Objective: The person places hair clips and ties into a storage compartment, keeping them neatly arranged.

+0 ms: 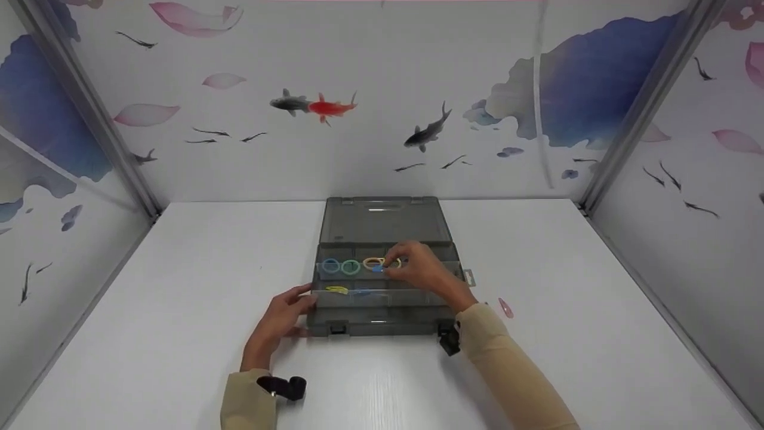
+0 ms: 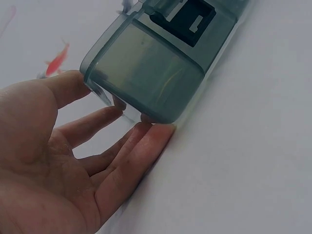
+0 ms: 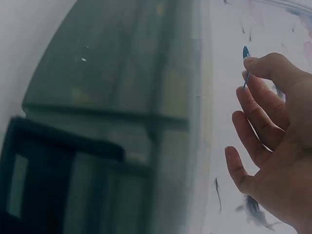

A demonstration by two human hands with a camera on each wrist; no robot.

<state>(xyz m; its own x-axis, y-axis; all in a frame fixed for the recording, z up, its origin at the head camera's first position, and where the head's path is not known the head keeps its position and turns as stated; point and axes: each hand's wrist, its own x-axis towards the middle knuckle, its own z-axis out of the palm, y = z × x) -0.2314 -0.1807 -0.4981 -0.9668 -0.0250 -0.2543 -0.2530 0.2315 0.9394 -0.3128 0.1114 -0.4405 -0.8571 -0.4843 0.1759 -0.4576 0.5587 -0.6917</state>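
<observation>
A grey translucent organizer box (image 1: 382,313) lies open on the table, its lid (image 1: 385,220) folded back. Between thumb and index finger, my right hand (image 1: 418,269) pinches a blue hair clip (image 3: 246,51) above the middle compartments. The other fingers of that hand are spread. My left hand (image 1: 280,316) touches the box's left side with extended fingertips, also seen against the corner in the left wrist view. Blue (image 1: 330,266), green (image 1: 351,267) and yellow hair ties (image 1: 373,263) sit in one row. Yellow hair clips (image 1: 337,289) and something blue (image 1: 361,292) lie in the row nearer me.
A pink hair clip (image 1: 505,307) lies on the white table (image 1: 197,269), right of the box. By the box's right side is a small pale tab (image 1: 470,278). Printed panels (image 1: 382,60) enclose the table at the back and both sides.
</observation>
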